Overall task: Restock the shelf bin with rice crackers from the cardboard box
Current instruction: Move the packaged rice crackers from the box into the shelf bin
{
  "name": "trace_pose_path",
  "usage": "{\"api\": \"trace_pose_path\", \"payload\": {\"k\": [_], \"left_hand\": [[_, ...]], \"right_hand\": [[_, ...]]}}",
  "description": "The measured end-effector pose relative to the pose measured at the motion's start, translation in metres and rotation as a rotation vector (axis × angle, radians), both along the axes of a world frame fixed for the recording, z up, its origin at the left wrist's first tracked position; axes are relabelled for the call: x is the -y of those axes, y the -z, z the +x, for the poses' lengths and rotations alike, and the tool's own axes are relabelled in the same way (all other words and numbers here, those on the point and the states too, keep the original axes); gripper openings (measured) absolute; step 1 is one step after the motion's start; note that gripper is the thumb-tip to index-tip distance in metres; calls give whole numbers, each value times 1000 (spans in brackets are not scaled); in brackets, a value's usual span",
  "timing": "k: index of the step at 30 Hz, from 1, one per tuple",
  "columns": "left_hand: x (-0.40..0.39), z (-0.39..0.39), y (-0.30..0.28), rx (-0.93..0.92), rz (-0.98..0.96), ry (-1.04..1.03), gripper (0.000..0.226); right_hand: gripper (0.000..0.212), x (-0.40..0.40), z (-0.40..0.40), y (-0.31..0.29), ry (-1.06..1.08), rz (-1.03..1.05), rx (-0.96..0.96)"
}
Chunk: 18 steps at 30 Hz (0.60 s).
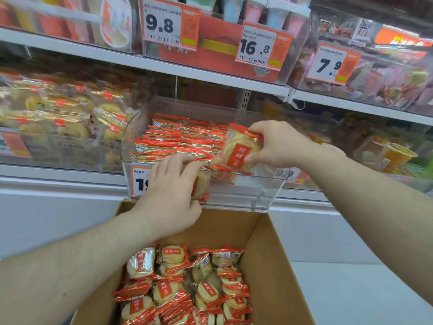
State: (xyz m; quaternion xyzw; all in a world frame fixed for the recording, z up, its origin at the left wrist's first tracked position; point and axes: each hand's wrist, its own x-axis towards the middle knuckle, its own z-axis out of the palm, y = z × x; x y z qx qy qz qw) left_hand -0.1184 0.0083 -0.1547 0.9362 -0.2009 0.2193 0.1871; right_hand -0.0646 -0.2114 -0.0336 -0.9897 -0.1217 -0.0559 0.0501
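Loose rice cracker packs (pixel 187 285) fill an open cardboard box (pixel 276 266) nearest the viewer, while above it the right hand (pixel 278 144) pinches one pack (pixel 241 148) over the clear shelf bin (pixel 257 193) and the left hand (pixel 171 191) grips another pack (pixel 202 184) at the bin's front edge.

Upper shelf: price tags 9.8 (pixel 162 23), 16.8 (pixel 256 46), 7.9 (pixel 329 64) clipped on clear bins. To my left, a bin of yellow pastries in clear wrappers (pixel 63 113). Far right, an orange drink cup (pixel 397 158). White shelf rail (pixel 58 181) below.
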Motion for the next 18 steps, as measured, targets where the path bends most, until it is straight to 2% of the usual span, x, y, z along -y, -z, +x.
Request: {"api": "trace_pose_path", "payload": {"k": [5,9,11,18], "left_hand": [[-1,1,6,12,11,0,72],[-1,3,9,48,23,-15,74],[-1,2,8,42,20,-22,73],[-3,4,6,27,45,-31,71]], "right_hand": [[43,-13,29,33,-29,-102,-155],[77,-20,39,48,63,0,-207],[85,-22,43,52,143,68,-212],[85,-22,50,61,234,157,-270]]}}
